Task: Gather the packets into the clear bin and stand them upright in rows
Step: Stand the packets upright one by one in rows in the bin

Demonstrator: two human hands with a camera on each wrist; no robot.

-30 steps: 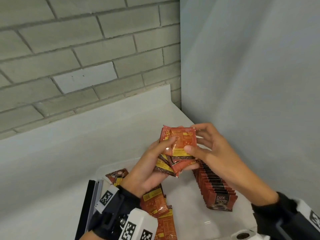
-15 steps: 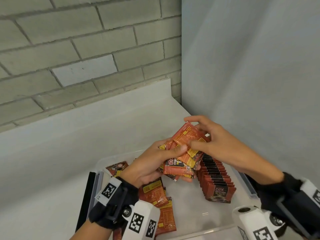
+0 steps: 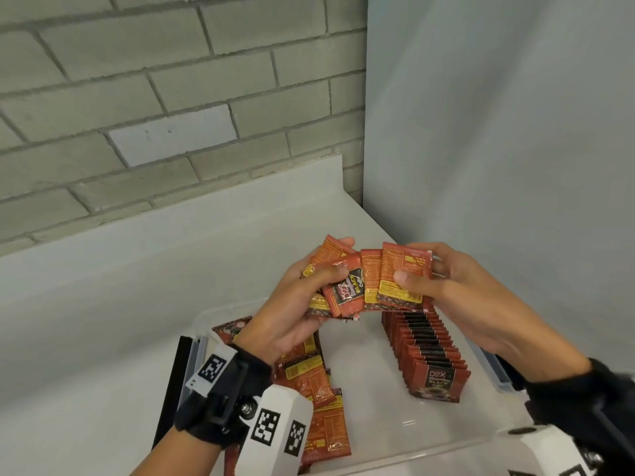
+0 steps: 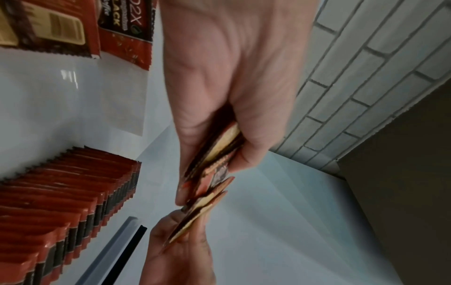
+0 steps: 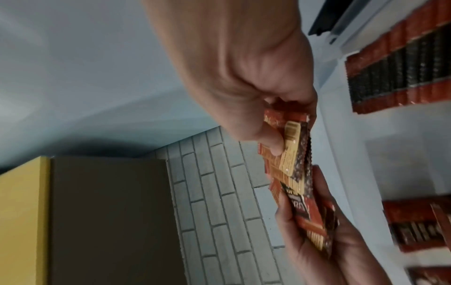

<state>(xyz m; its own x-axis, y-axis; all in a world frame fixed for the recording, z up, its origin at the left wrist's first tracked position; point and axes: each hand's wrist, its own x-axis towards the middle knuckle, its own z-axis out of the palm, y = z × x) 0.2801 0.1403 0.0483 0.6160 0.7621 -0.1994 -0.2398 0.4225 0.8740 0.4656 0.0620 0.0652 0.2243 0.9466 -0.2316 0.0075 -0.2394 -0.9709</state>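
Above the clear bin (image 3: 494,372) both hands hold a fan of red and orange coffee packets (image 3: 350,293). My left hand (image 3: 302,297) grips several of them, thumb on a packet marked D2X BLACK. My right hand (image 3: 422,283) pinches the rightmost packet (image 3: 402,280), thumb on its yellow-labelled back. A row of upright packets (image 3: 426,352) stands along the bin's right side. Loose packets (image 3: 316,400) lie flat at the bin's left. In the left wrist view the held packets (image 4: 212,160) show edge-on beside the upright row (image 4: 66,202). The right wrist view shows the pinched packet (image 5: 290,146).
The bin sits on a white counter (image 3: 137,304) in a corner, a grey brick wall (image 3: 171,97) behind and a plain pale wall (image 3: 498,132) to the right. A black strip (image 3: 171,383) lies along the bin's left rim. White tagged wrist cameras (image 3: 275,434) sit low in view.
The stacked packets have been spread into a fan. My right hand has shifted right, drawing one packet sideways from the bunch in my left hand. The view has dipped slightly towards the bin.
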